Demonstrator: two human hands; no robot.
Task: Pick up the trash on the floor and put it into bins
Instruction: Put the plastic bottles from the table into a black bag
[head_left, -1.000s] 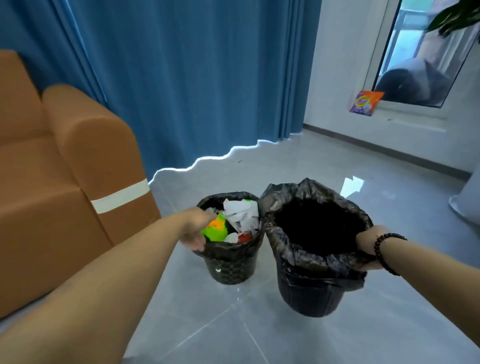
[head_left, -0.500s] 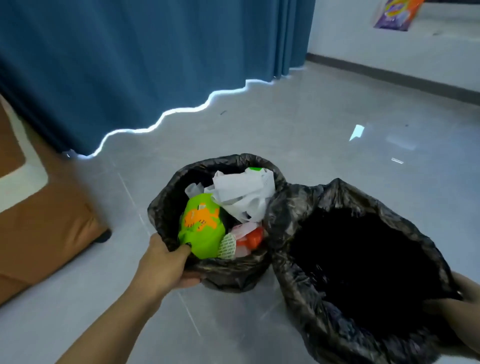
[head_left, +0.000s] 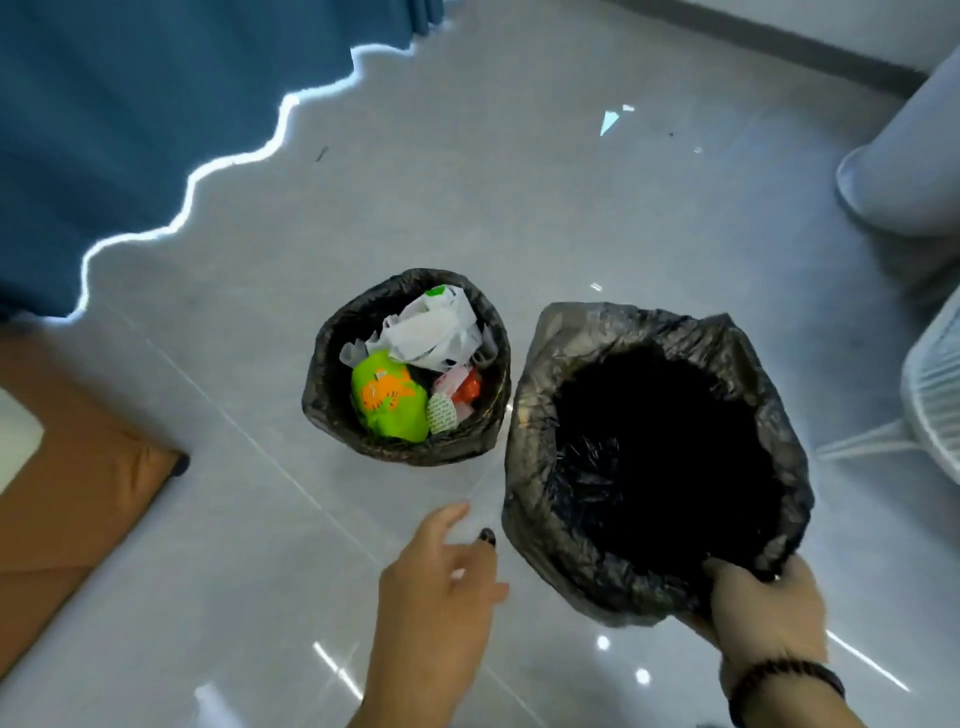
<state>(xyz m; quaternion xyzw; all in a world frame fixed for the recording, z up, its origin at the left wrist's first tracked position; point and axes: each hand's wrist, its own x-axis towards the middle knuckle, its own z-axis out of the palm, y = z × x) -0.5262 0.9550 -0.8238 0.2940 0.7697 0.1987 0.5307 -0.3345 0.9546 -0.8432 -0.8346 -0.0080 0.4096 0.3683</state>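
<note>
Two bins on grey floor (head_left: 519, 182), side by side, rims close, touching or nearly so; cannot tell which.

Small bin (head_left: 332, 374): black liner, well filled. Contents noted: green packet (head_left: 387, 397) at near-left, white paper (head_left: 434, 332) toward far side, orange-red scrap (head_left: 470, 387) at right. All trash in view lies inside this bin; no loose trash evident on visible floor.

Large bin (head_left: 540, 415): right of small bin, nearer to wearer, black liner open, interior dark, contents not discernible.

Right hand (head_left: 763, 613): fingers curled over near rim of large bin, gripping liner there. Beaded band at wrist.

Left hand (head_left: 436, 587): empty, fingers loosely spread and extended forward, hanging over bare floor. Clear of both bins. Small bin ahead and slightly left of fingertips; large bin rim just beside, to right.

Assessment: left hand free and closer to small bin, so better placed for any reach that way; right hand committed to large bin. Long axis not a factor, both bins round. Next trash item likely outside view.

Surroundings: blue curtain (head_left: 104, 130) far left, brown sofa (head_left: 62, 493) corner at left, white fan (head_left: 935, 405) at right edge.
</note>
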